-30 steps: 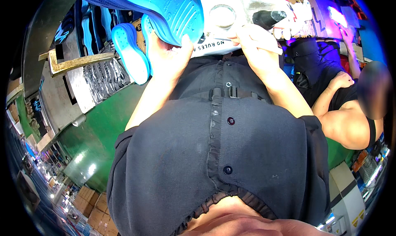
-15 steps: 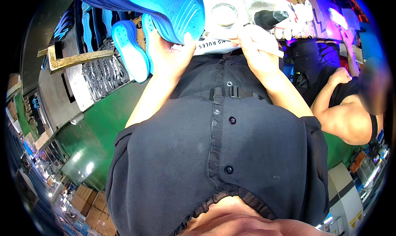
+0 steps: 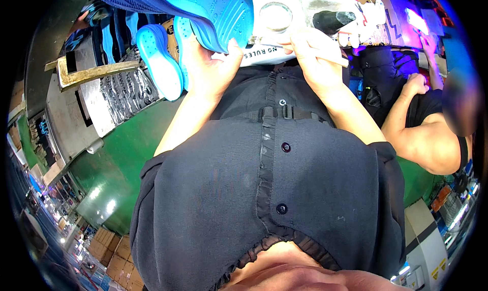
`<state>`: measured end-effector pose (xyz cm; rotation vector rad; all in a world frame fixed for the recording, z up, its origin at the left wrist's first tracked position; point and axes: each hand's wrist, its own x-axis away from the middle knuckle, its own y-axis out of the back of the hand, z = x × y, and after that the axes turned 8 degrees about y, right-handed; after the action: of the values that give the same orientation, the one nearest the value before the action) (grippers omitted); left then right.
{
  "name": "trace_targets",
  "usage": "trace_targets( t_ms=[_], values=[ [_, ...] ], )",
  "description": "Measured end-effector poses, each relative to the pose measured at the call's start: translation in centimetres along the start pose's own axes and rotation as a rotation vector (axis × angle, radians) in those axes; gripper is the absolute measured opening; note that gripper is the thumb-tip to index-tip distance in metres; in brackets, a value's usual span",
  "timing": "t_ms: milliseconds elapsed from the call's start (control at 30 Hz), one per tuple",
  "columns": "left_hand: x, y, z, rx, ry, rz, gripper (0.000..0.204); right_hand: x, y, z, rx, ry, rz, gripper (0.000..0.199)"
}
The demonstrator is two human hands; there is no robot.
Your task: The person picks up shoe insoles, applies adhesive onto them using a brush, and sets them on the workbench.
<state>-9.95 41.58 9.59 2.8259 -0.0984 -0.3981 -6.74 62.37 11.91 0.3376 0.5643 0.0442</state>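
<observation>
My left hand is closed on the edge of a large blue shoe sole, thumb on its near edge. The sole is tilted up, its grooved face showing. My right hand is closed around a slim pale handle that sticks out past the palm; its working end is too small to make out. Just beyond the right fingers stands a round, shallow dish on the white printed surface. Two more blue soles lie left of my left hand, one with a pale face upward.
A black cone-shaped thing and small white pieces lie right of the dish. At left, a worn metal bracket juts out near a rack of dark and blue soles. A co-worker sits close on my right.
My right hand has shifted slightly up and left with the handle. Part of another person's hand now shows at the far left. The co-worker's near arm has moved a little.
</observation>
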Motion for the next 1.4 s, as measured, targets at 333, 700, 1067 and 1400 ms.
trace_targets(
  t_ms=[333,700,1067,1400],
  values=[
    [-0.2,0.0,0.0,0.01,-0.037,0.007,0.054,0.1,-0.4,-0.1,-0.055,0.002,-0.091,0.012],
    [-1.1,1.3,-1.5,-0.116,0.064,-0.089,0.054,0.9,1.5,-0.2,-0.027,-0.174,-0.195,0.028],
    [-11.7,2.3,-15.8,0.636,0.307,0.418,0.057,1.4,2.6,-0.7,-0.157,-0.195,-0.32,0.025],
    [-16.9,-6.4,-19.5,0.709,0.234,0.798,0.046,3.0,4.0,-0.9,-0.237,-0.341,-0.458,0.027]
  ],
)
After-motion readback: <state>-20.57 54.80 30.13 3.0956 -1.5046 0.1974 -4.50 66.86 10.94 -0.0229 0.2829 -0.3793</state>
